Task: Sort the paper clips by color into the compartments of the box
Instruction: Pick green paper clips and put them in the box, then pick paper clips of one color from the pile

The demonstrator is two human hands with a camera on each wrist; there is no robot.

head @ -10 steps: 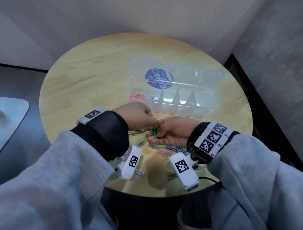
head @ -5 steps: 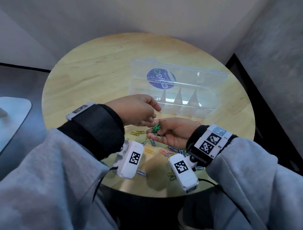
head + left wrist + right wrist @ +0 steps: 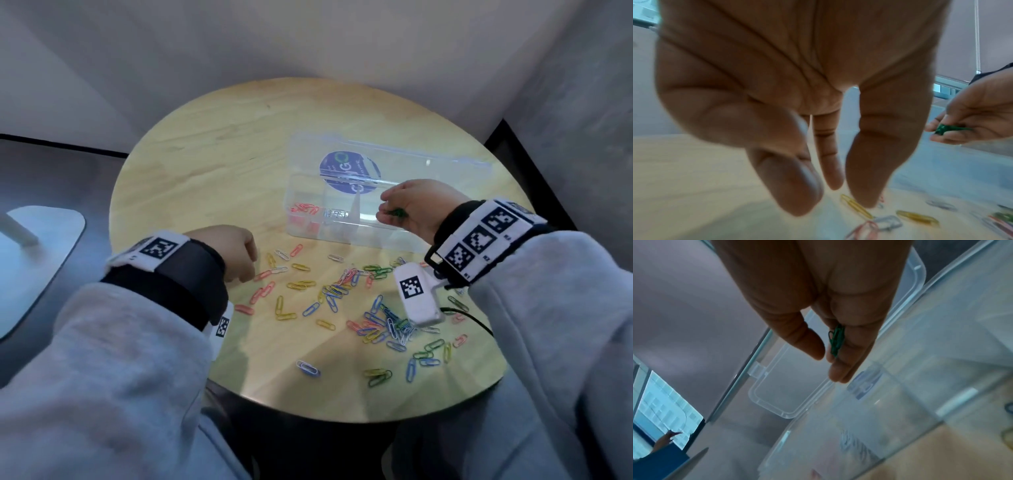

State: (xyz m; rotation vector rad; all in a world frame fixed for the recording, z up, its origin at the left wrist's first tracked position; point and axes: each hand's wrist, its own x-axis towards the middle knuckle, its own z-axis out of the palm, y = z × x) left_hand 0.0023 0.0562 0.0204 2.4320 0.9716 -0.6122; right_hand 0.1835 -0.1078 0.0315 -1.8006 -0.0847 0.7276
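A clear compartment box [image 3: 363, 236] lies open on the round wooden table [image 3: 205, 171], its lid flat behind it. Red clips [image 3: 304, 209] fill the leftmost compartment and white ones [image 3: 336, 215] the one beside it. My right hand [image 3: 385, 209] hovers over the box's middle compartments, fingers curled round a bunch of green clips [image 3: 394, 213] [image 3: 836, 340]. My left hand [image 3: 241, 275] hangs low over the left edge of the scattered clips [image 3: 342, 294]. Its fingers [image 3: 865, 186] point down and hold nothing, just above a yellow clip [image 3: 856, 208].
Loose clips in red, yellow, blue, green and white spread from the table's middle to its front right edge. A grey wall stands close behind and to the right. A white stand base [image 3: 37, 260] sits on the floor at left.
The two hands have parted. My right hand carried the green clips up and right to above the box. My left hand let go and dropped left toward the table.
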